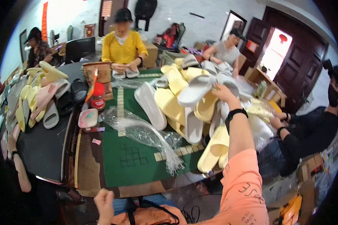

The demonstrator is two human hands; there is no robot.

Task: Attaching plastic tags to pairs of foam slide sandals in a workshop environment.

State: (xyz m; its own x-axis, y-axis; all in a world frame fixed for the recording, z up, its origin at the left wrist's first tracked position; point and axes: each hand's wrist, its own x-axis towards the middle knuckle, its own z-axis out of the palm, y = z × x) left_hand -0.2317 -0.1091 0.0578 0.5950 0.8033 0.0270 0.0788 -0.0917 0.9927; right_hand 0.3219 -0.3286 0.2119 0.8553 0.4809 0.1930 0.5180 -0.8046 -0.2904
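Note:
My right hand (224, 93) reaches over a heap of slippers and closes on the edge of a light grey slipper (194, 90) on top. Pale yellow slippers (169, 103) lie around and under it, with another grey slipper (150, 105) at the heap's left side. Below my right forearm a yellow slipper (214, 150) rests near the table's front edge. My left hand (104, 204) is a loose fist in front of the table, apart from everything, and nothing shows in it.
Clear plastic bags (146, 131) lie on the green tabletop (133, 176), beside a red-lidded jar (97, 96) and a small tub (88, 118). More slippers cover a black table (45, 150) on the left. Several people work around, one in black (308, 131) close on my right.

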